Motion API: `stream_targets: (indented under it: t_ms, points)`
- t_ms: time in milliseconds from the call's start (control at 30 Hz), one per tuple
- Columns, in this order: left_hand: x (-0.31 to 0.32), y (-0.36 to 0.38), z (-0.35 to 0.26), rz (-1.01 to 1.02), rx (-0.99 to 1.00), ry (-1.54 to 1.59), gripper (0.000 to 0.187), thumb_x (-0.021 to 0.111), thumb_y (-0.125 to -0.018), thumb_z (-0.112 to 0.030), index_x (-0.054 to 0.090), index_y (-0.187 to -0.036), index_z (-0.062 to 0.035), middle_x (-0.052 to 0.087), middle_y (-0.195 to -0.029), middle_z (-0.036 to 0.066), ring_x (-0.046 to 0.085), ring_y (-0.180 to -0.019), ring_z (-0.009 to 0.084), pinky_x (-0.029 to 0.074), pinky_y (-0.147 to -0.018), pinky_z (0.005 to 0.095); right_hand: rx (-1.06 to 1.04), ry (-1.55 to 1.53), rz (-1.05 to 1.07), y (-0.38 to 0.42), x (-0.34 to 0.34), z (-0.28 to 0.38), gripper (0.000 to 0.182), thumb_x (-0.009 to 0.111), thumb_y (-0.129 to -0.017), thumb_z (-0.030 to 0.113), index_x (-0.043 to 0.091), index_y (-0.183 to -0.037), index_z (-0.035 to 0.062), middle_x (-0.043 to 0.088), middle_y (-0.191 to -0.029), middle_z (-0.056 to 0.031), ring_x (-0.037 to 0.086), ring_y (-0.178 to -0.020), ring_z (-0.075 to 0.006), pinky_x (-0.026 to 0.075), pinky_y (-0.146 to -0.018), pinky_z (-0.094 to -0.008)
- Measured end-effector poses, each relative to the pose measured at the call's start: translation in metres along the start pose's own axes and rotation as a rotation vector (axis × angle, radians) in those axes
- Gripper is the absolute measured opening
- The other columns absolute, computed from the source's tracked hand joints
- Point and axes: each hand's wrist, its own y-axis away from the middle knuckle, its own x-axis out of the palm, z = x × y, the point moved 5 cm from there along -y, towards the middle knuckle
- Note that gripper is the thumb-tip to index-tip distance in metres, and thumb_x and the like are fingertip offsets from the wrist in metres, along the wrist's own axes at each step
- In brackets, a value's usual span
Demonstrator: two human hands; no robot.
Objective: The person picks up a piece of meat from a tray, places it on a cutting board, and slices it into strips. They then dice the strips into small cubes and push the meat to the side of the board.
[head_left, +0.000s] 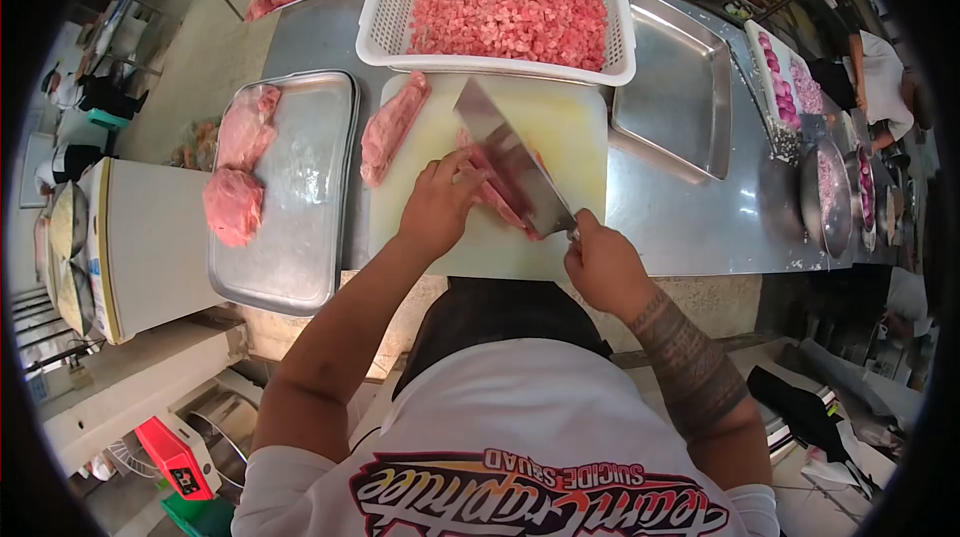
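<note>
My right hand (606,263) is wrapped around the handle of a wide-bladed cleaver (512,159). Its blade slants up and left over the cutting board (575,127), right alongside a strip of raw meat (505,202). With bent fingers my left hand (440,205) grips that strip from the left, its fingertips close to the blade. Part of the strip is hidden under the fingers and behind the blade. A second, longer piece of raw meat (395,129) lies at the board's left edge, apart from both hands.
Beyond the board stands a white perforated basket (370,42) of diced meat. A metal tray (300,217) at left bears two meat pieces; another metal tray (720,152) lies right. Onions fill a white tray (757,47) and bowls farther right. Other people work at both sides.
</note>
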Motion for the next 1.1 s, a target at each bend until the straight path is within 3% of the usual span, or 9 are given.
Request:
stream_targets:
  t_ms: [300, 500, 600, 700, 800, 900, 933, 1100]
  points:
    - [-0.003, 0.022, 0.015, -0.041, 0.074, -0.153, 0.031, 0.079, -0.082, -0.011, 0.071, -0.112, -0.0099, 0.062, -0.133, 0.01, 0.061, -0.115, 0.0316, 0.048, -0.101, 0.0484, 0.057, 0.06, -0.074, 0.048, -0.014, 0.014, 0.023, 0.065, -0.092, 0.01, 0.053, -0.108, -0.0006, 0.071, -0.082, -0.0224, 0.072, -0.076, -0.0435, 0.058, -0.069, -0.0528]
    - [-0.009, 0.019, 0.014, -0.098, -0.179, 0.212, 0.026, 0.079, -0.084, -0.011, 0.07, -0.108, -0.0035, 0.066, -0.121, 0.016, 0.064, -0.114, 0.0378, 0.055, -0.093, 0.0468, 0.014, 0.187, -0.052, 0.063, -0.007, 0.024, 0.02, 0.065, -0.09, 0.01, 0.055, -0.105, 0.0005, 0.069, -0.079, -0.0203, 0.071, -0.072, -0.0406, 0.058, -0.064, -0.0502]
    - [0.001, 0.002, 0.007, -0.062, -0.291, 0.191, 0.027, 0.075, -0.088, -0.011, 0.069, -0.112, -0.0025, 0.066, -0.117, 0.017, 0.065, -0.11, 0.0375, 0.057, -0.09, 0.0461, 0.011, 0.203, -0.004, 0.067, -0.005, 0.027, 0.019, 0.065, -0.091, 0.01, 0.055, -0.104, 0.0009, 0.068, -0.079, -0.0203, 0.071, -0.072, -0.0406, 0.058, -0.063, -0.0503]
    - [0.02, 0.0, 0.022, 0.002, -0.169, 0.13, 0.035, 0.076, -0.089, -0.012, 0.06, -0.119, -0.0016, 0.064, -0.118, 0.021, 0.067, -0.102, 0.0448, 0.056, -0.088, 0.0512, 0.028, 0.256, 0.064, 0.066, -0.004, 0.032, 0.019, 0.065, -0.091, 0.011, 0.054, -0.103, 0.0011, 0.067, -0.079, -0.0204, 0.07, -0.071, -0.0409, 0.057, -0.063, -0.0507]
    - [0.025, 0.004, 0.026, 0.034, -0.222, 0.148, 0.023, 0.069, -0.091, -0.009, 0.069, -0.114, -0.0022, 0.066, -0.115, 0.018, 0.067, -0.107, 0.042, 0.056, -0.091, 0.0505, 0.008, 0.281, 0.081, 0.069, -0.005, 0.039, 0.018, 0.064, -0.092, 0.011, 0.053, -0.103, 0.0013, 0.066, -0.079, -0.0199, 0.07, -0.07, -0.0406, 0.057, -0.062, -0.0505]
    - [0.021, 0.003, 0.023, 0.011, -0.345, 0.237, 0.02, 0.065, -0.093, -0.01, 0.069, -0.111, -0.0019, 0.066, -0.113, 0.019, 0.068, -0.105, 0.0437, 0.057, -0.089, 0.0516, -0.008, 0.311, 0.062, 0.061, -0.002, 0.039, 0.016, 0.062, -0.093, 0.01, 0.053, -0.103, 0.0014, 0.065, -0.079, -0.02, 0.069, -0.068, -0.0399, 0.057, -0.061, -0.0504]
    - [0.021, 0.005, 0.022, 0.027, -0.297, 0.255, 0.028, 0.064, -0.091, -0.007, 0.06, -0.118, -0.0019, 0.065, -0.117, 0.02, 0.069, -0.099, 0.0441, 0.058, -0.086, 0.052, -0.003, 0.322, 0.073, 0.062, 0.003, 0.04, 0.016, 0.062, -0.093, 0.01, 0.053, -0.103, 0.0014, 0.065, -0.079, -0.0201, 0.069, -0.068, -0.0396, 0.057, -0.06, -0.0504]
    - [0.02, 0.001, 0.02, 0.091, -0.391, 0.232, 0.027, 0.064, -0.091, -0.007, 0.059, -0.116, -0.0006, 0.064, -0.117, 0.022, 0.069, -0.1, 0.0446, 0.058, -0.088, 0.0516, 0.017, 0.336, 0.134, 0.048, 0.007, 0.049, 0.014, 0.058, -0.094, 0.008, 0.052, -0.105, 0.0013, 0.066, -0.08, -0.0209, 0.07, -0.069, -0.04, 0.057, -0.06, -0.0505]
